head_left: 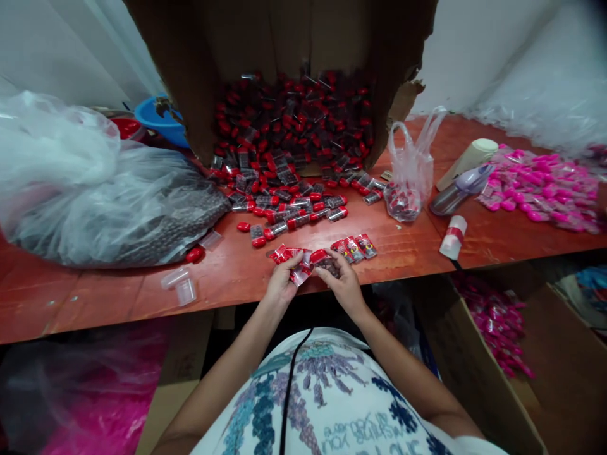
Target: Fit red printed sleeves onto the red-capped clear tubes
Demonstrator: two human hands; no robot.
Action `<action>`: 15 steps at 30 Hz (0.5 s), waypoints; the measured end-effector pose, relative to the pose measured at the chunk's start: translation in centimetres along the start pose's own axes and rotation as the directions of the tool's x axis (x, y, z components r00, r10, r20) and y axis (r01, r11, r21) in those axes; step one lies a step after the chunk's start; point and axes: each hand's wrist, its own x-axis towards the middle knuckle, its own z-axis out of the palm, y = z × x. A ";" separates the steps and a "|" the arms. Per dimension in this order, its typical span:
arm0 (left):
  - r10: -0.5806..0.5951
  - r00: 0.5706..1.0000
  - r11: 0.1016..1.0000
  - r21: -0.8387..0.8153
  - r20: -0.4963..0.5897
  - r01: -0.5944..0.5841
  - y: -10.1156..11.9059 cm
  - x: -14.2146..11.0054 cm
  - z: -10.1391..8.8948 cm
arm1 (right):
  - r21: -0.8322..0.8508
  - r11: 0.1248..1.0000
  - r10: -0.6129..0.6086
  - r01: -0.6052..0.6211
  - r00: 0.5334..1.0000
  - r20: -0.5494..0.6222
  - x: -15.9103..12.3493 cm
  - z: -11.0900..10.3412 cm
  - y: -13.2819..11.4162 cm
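Note:
At the front edge of the red-brown table (95,297), my left hand (281,282) pinches a small clear packet with red print (300,270). My right hand (342,285) grips a small clear tube with a red cap (321,260) right beside the packet. The two hands nearly touch. Several flat red packets (355,248) lie on the table just beyond my right hand, and more packets (282,253) lie by my left fingers. A heap of red-capped tubes (294,151) spills from a tipped cardboard box (199,57) at the back.
A big clear bag of dark beads (118,215) lies on the left, with empty clear tubes (180,284) near it. A small plastic bag (410,183), a grey bottle (458,189) and pink-capped tubes (540,186) sit on the right. A box of pink tubes (493,322) stands below.

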 end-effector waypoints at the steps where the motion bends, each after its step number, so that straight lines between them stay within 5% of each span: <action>1: 0.003 1.000 1.000 0.015 -0.001 -0.003 -0.1 -0.1 0.3 | -0.001 1.000 -0.001 0.001 1.000 -0.012 0.0 -0.1 0.0; 15: 0.067 0.998 0.995 0.074 0.019 -0.069 -1.0 -0.9 0.7 | -0.004 1.000 0.003 -0.003 0.998 -0.067 -0.3 -0.6 0.4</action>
